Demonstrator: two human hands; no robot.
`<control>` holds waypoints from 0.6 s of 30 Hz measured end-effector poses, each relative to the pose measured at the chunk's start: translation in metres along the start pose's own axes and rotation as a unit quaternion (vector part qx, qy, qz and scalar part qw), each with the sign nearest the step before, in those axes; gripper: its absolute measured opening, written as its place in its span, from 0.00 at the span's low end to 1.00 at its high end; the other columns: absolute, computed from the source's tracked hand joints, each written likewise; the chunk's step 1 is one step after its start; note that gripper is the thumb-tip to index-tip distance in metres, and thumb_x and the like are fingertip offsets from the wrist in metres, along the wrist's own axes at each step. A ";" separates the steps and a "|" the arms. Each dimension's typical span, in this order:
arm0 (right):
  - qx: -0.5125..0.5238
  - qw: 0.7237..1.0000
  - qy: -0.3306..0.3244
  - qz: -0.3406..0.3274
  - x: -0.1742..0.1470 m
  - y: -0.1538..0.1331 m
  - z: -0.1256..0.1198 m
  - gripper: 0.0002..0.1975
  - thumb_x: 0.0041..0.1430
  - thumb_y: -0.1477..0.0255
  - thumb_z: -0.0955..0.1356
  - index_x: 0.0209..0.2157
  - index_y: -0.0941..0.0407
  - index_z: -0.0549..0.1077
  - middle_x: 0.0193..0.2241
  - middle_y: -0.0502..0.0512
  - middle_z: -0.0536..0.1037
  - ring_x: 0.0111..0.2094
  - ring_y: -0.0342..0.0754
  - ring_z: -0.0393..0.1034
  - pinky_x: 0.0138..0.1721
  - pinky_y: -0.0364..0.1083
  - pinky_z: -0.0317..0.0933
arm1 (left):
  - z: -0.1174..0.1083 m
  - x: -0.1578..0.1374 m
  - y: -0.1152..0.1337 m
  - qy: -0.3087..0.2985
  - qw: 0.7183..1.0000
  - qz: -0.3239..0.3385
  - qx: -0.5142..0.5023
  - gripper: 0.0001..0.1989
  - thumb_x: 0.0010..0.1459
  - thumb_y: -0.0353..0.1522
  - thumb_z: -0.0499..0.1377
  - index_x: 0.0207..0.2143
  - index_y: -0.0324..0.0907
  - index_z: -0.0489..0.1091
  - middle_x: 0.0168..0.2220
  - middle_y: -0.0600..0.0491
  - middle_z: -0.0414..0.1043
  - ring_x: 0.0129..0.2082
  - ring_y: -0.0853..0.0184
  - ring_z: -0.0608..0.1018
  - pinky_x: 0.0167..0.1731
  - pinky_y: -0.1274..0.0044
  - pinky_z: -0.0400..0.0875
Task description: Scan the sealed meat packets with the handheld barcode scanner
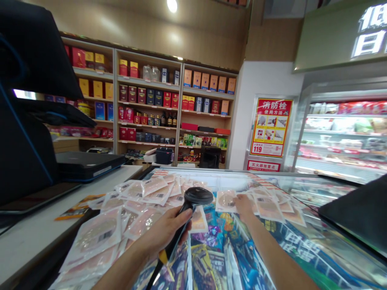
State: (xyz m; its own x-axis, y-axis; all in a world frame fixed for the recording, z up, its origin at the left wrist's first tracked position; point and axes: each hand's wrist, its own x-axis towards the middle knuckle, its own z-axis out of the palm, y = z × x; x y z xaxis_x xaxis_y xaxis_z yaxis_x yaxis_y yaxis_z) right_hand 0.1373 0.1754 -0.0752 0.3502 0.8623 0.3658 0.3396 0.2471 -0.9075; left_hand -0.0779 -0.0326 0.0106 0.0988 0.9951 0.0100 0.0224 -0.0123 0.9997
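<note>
My left hand [169, 227] is wrapped round the handle of a black handheld barcode scanner [198, 195], its head raised and its cable trailing down. My right hand [243, 204] pinches the edge of a flat, clear sealed packet [224, 200] with something round and pale inside. To the left, under and beyond my left hand, many similar packets [99, 233] lie in a loose heap. A smaller group of packets [267, 207] spreads just right of my right hand. Another packet [200, 221] lies partly behind the scanner.
Everything rests on a glass-topped freezer [290, 249] with colourful packaged goods beneath. A white counter [21, 249] at left bears a dark till screen [33, 52] and a flat black device [90, 163]. A black panel [359, 213] juts in at right. Stocked shelves [148, 84] stand behind.
</note>
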 end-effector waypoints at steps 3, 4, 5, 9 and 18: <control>-0.053 0.992 -0.106 0.043 -0.013 -0.015 -0.014 0.11 0.31 0.73 0.63 0.24 0.57 0.65 0.10 0.46 0.64 0.15 0.44 0.60 0.17 0.42 0.52 | -0.004 0.002 -0.002 0.001 1.000 0.004 -0.013 0.15 0.47 0.44 0.50 0.22 0.39 0.58 0.17 0.59 0.61 0.13 0.78 0.61 0.15 0.83 0.53; -0.082 0.980 -0.169 0.059 -0.017 -0.022 -0.020 0.10 0.32 0.73 0.64 0.24 0.57 0.66 0.09 0.45 0.64 0.13 0.44 0.59 0.16 0.42 0.51 | -0.006 0.003 -0.002 -0.004 1.000 0.003 -0.014 0.15 0.47 0.44 0.50 0.23 0.39 0.58 0.18 0.59 0.61 0.13 0.78 0.62 0.15 0.82 0.53; -0.117 0.961 -0.238 0.076 -0.021 -0.028 -0.026 0.10 0.32 0.72 0.64 0.24 0.57 0.66 0.08 0.46 0.64 0.12 0.43 0.58 0.15 0.42 0.50 | -0.007 0.004 -0.002 -0.009 1.000 0.002 -0.014 0.16 0.47 0.44 0.50 0.23 0.39 0.58 0.18 0.59 0.61 0.13 0.78 0.62 0.15 0.83 0.53; -0.241 0.892 -0.382 0.002 -0.029 -0.047 -0.041 0.07 0.32 0.69 0.66 0.18 0.58 0.69 0.06 0.48 0.64 0.10 0.44 0.57 0.15 0.43 0.51 | -0.011 0.005 -0.001 -0.015 1.000 0.000 -0.002 0.16 0.47 0.44 0.49 0.24 0.38 0.58 0.19 0.58 0.62 0.14 0.78 0.62 0.15 0.83 0.53; -0.305 0.812 -0.453 -0.205 -0.035 -0.061 -0.001 0.28 0.31 0.77 0.65 0.41 0.52 0.67 0.36 0.51 0.72 0.35 0.48 0.66 0.31 0.41 0.57 | -0.008 0.002 0.002 0.002 1.000 -0.005 -0.005 0.16 0.46 0.43 0.50 0.22 0.39 0.58 0.18 0.59 0.61 0.14 0.78 0.63 0.14 0.83 0.54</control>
State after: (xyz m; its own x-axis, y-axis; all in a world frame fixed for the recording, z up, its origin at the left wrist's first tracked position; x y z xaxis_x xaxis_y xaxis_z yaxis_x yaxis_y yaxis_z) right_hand 0.1055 0.1294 -0.0319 -0.5940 0.8023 0.0591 0.7313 0.5692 -0.3758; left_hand -0.0858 -0.0294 0.0124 0.0952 0.9955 0.0003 0.0130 -0.0016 0.9999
